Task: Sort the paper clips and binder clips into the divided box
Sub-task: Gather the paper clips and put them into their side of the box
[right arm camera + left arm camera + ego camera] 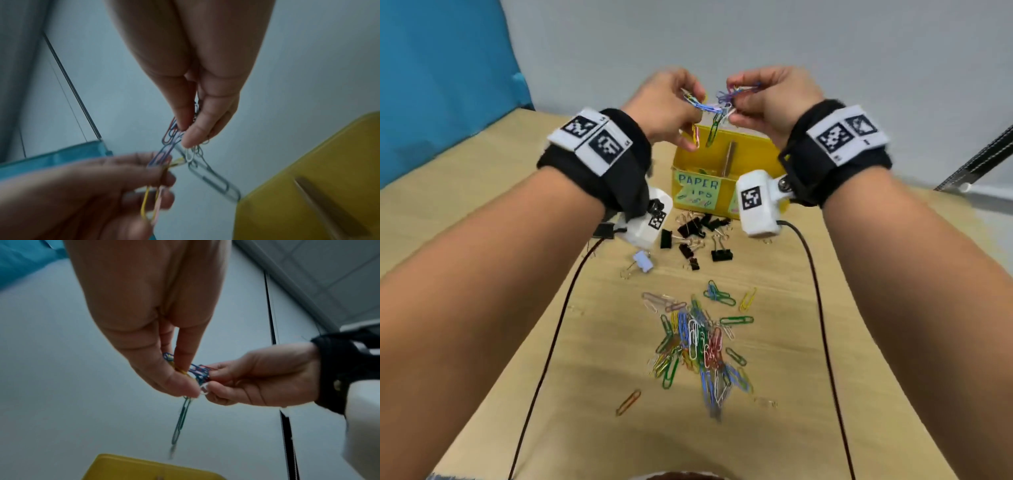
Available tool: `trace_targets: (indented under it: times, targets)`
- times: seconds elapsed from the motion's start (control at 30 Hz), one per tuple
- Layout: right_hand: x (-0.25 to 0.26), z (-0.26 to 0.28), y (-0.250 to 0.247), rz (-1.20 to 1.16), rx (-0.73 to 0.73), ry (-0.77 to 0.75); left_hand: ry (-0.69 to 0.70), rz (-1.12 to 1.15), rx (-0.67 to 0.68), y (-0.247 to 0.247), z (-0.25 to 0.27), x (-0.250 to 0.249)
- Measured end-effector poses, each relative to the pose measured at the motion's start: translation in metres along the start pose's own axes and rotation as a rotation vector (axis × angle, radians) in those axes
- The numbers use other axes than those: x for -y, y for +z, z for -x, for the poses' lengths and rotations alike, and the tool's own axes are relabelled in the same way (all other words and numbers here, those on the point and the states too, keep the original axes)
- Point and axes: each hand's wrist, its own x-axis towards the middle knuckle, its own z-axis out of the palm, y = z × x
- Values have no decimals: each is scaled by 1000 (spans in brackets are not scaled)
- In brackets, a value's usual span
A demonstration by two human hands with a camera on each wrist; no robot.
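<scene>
**Above the box: separating a tangle of paper clips**

Over the yellow divided box (702, 161), the left hand (664, 106) and right hand (774, 102) each pinch one end of a linked paper-clip cluster (717, 102), held there apparently so freed clips fall into the compartment labelled PAPER. Loose paper clips (698, 342) and black binder clips (698, 233) lie unsorted on the tabletop (859, 308).

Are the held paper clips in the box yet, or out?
Out. Both hands pinch a tangled bunch of clips in the air above the yellow box.
</scene>
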Motion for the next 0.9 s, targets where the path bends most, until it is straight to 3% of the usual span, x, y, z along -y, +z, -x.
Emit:
trace_targets:
  times: [0.07,0.13,0.27,0.37,0.43,0.5,0.57,0.67,0.7,0.8,0.9]
  targets:
    - [-13,-21,13,40,-35,39,-48,-95,-35,7,-21,8]
    - [-30,-41,23,96,-51,114,-131,-206,39,14,-34,16]
    - [-48,-55,27,445,121,223,-181,-535,234,18,-42,24]
    - [-44,-50,23,532,99,173,-111,-696,152,14,-41,26]
    - [-39,-33,23,483,-9,98,-45,-606,69,9,-32,28]
    - [-40,-5,17,500,-16,40,2,-483,2,3,-9,31]
    - [-49,27,7,605,119,70,-57,-478,123,-1,24,43]
    - [-79,69,-1,911,383,264,-204,-687,636,11,78,66]
    - [-90,78,0,1023,424,297,-211,-776,743,20,89,74]
    - [-121,98,12,1238,429,310,-156,-961,748,49,109,101]
    - [-144,119,27,1220,387,276,-85,-1071,645,67,126,118]
